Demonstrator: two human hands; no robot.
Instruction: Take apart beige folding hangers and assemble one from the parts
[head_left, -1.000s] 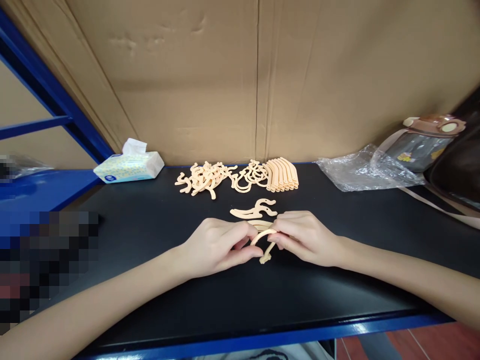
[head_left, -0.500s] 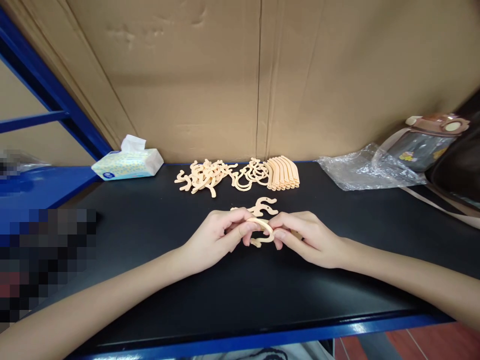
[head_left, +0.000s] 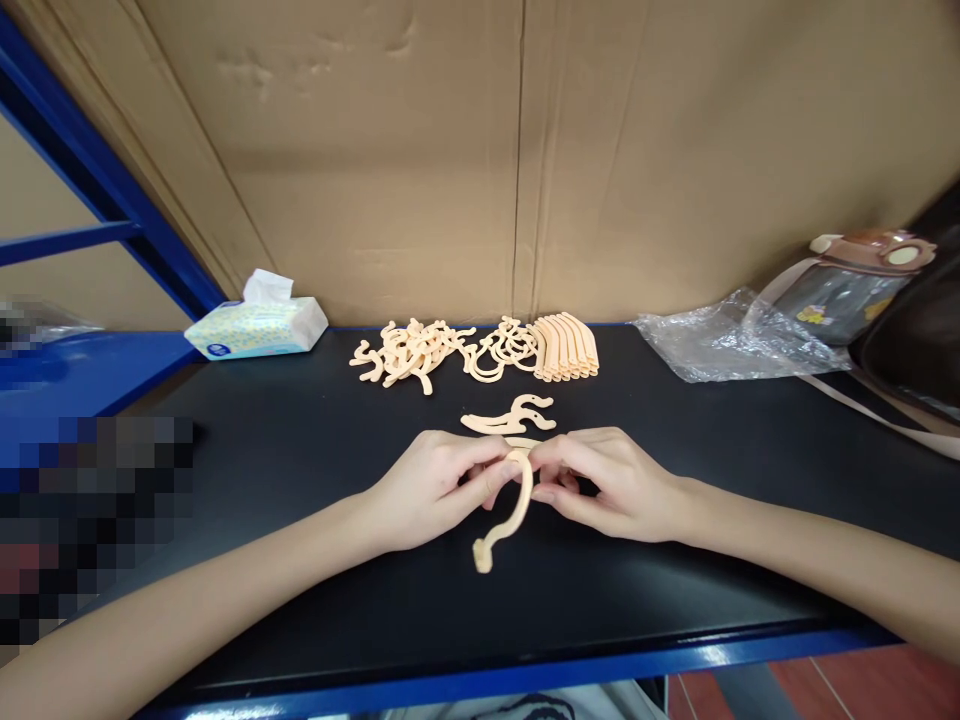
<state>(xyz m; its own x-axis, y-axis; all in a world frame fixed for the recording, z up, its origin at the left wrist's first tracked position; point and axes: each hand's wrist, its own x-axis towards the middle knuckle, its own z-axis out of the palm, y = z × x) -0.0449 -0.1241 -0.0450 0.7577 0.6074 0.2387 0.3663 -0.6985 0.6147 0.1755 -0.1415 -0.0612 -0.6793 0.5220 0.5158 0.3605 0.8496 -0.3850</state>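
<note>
A beige curved plastic hook (head_left: pixel 519 505) hangs down in front of my hands, its blunt end pointing to the lower left. My left hand (head_left: pixel 450 485) pinches its upper end between thumb and fingers. At the hook's right side, my right hand (head_left: pixel 604 485) has its fingers curled and its thumb and fingertips against the edge. Just behind my hands lie two flat beige pieces (head_left: pixel 510 415) with forked, curved ends. Another beige strip (head_left: pixel 521 442) shows partly behind the fingers; whether it is held or lying there is hidden.
Farther back on the black table (head_left: pixel 420 620) are a heap of forked beige pieces (head_left: pixel 412 350), several loose hooks (head_left: pixel 495 355) and a row of beige curved bars (head_left: pixel 566 345). A tissue pack (head_left: pixel 255 328) stands left; a plastic bag (head_left: pixel 739 335) and a bottle (head_left: pixel 844 285) are right.
The hook has turned from lying crosswise between my fingers to hanging down toward me. My right hand's fingers have shifted along its edge; my left hand stays nearly in place.
</note>
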